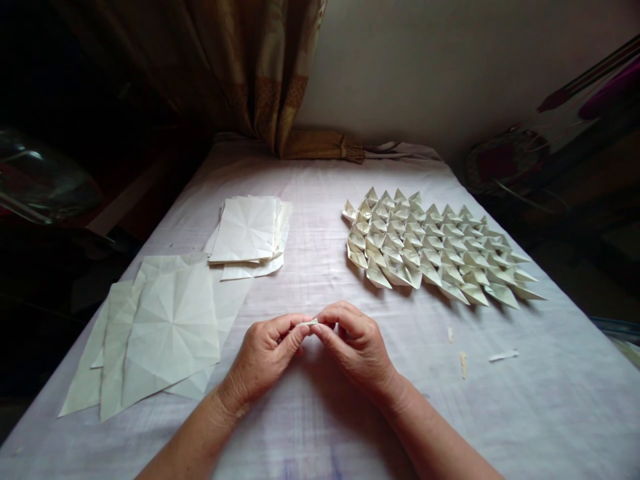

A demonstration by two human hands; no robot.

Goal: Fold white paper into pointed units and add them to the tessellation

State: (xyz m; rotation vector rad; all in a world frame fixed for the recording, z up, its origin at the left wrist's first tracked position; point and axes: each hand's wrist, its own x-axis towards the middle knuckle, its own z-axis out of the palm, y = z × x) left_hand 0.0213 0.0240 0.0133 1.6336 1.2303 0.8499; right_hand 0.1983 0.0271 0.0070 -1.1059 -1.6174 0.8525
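Between my two hands, just above the cloth-covered table, is a small folded piece of pale paper (311, 323), mostly hidden by the fingers. My left hand (273, 350) pinches its left end between thumb and forefinger. On the other end, my right hand (357, 343) is closed in a like pinch. Beyond my right hand, rows of folded paper boats (433, 247) stand close together. Left of my left hand lie loose creased paper sheets (175, 320), fanned over each other. Farther back sits a stack of creased square papers (245, 230).
A pale cloth (320, 193) covers the table. Small paper scraps (503, 356) lie at the right. A patterned curtain (280, 80) hangs down to the back edge, against a wall (425, 67). Dark clutter flanks the table on both sides.
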